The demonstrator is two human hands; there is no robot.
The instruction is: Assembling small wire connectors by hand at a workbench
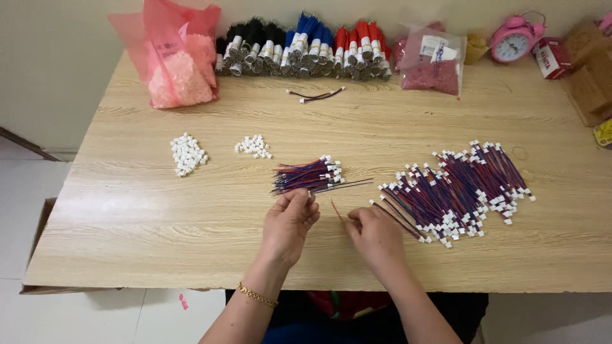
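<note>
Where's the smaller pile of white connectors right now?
In the head view, the smaller pile of white connectors lies left of centre on the table, between the larger white pile and the wire bundle.

Bright even indoor light, soft faint shadows, no glare, sharp centre, slight wide-angle bending at edges

1. On the table [159, 229], a wire bundle [306, 176] lies at centre.
2. A large wire heap [459, 191] lies at 3 o'clock from it.
3. Two connector piles [189, 154] [254, 146] lie at 9 to 10 o'clock.
4. Wire bunches [306, 48] line the far edge at 12 o'clock.
5. A bag [175, 57] sits at 11 o'clock and a clock [513, 39] at 1 o'clock.
</note>
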